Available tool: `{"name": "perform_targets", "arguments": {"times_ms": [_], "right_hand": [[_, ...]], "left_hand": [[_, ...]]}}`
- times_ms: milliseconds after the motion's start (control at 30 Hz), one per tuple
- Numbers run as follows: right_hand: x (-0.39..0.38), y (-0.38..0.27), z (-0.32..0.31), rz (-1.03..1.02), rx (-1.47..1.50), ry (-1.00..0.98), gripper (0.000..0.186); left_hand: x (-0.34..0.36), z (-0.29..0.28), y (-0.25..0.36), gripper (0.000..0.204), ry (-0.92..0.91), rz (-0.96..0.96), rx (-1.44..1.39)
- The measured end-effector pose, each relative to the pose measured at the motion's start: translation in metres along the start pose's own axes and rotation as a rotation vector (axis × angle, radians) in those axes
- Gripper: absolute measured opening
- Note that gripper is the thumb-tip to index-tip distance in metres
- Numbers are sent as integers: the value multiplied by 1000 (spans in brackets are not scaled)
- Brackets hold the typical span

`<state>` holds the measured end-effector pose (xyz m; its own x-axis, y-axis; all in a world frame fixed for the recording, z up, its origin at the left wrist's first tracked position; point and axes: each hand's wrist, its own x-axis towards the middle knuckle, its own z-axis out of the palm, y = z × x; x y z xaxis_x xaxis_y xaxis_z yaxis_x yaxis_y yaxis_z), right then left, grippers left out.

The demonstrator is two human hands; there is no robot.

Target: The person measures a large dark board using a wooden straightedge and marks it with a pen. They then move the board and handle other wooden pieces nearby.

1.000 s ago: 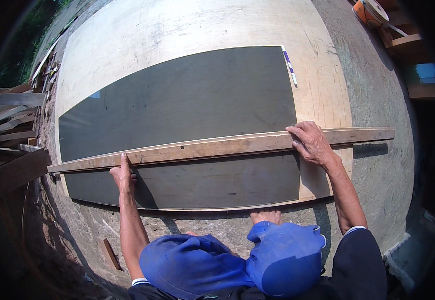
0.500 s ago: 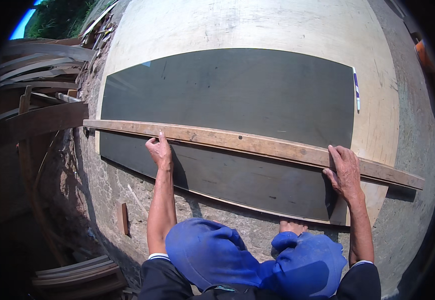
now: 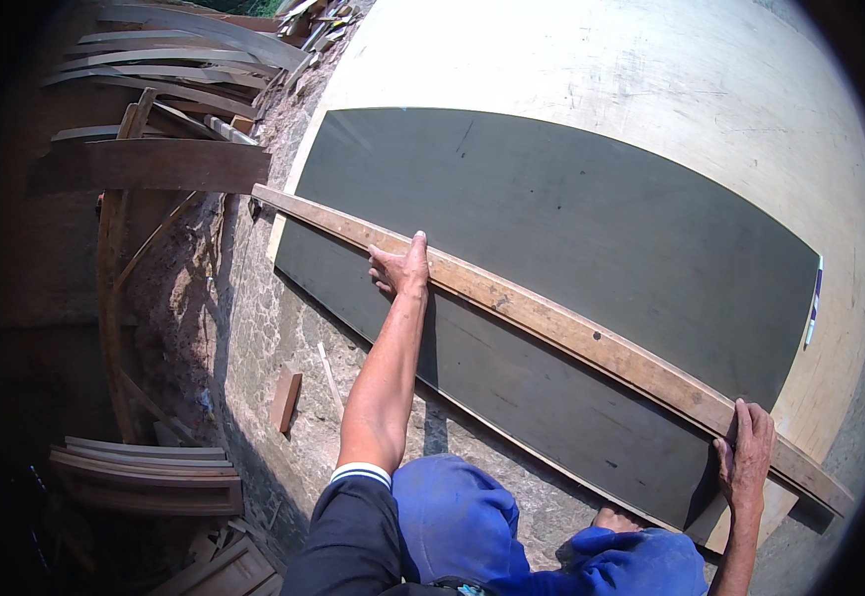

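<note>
Left grip [image 3: 399, 266]: was clamped on the wooden bar [image 3: 512, 296], left of the frame's centre, thumb up across its face and fingers curled at its lower edge.
Right grip [image 3: 748, 452]: was clamped on the same bar at lower right, fingers laid over it and thumb at the near side.
Wooden bar: slanted from left of centre to lower right, across the glass pane [image 3: 601, 219] and past it at both ends; whether it touched the pane all along could not be told.
Glass pane: was dark and tinted, filled the middle with its curved edge uppermost, and lay on the plywood board [image 3: 730, 119].
Marker pen [image 3: 814, 303]: lay at the pane's right edge, white and purple.
Bare foot [image 3: 616, 519]: showed at bottom centre-right, by the board's near edge.
Wood block [image 3: 286, 399]: lay reddish on the ground, lower left, near a thin strip [image 3: 331, 379].
Curved timbers [image 3: 174, 60]: were heaped at upper left.
</note>
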<state>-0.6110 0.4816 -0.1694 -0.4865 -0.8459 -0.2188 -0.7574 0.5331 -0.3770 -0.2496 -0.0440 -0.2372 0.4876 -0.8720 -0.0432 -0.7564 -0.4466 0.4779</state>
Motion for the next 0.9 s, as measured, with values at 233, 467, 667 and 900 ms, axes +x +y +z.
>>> {"name": "perform_targets", "arguments": {"times_ms": [233,467,667,900], "right_hand": [[1,3,0,21,-26,-43,77],[0,6,2,2,-38,-39,78],[2,2,-1,-37,-39,-21,80],[8,-3,-10,-77,-40,6,78]], "left_hand": [[-6,2,1,112,20,38,-53],[-10,0,4,106,76,59,-91],[-8,1,3,110,59,53,-79],[1,5,-4,107,39,76,-12]]}}
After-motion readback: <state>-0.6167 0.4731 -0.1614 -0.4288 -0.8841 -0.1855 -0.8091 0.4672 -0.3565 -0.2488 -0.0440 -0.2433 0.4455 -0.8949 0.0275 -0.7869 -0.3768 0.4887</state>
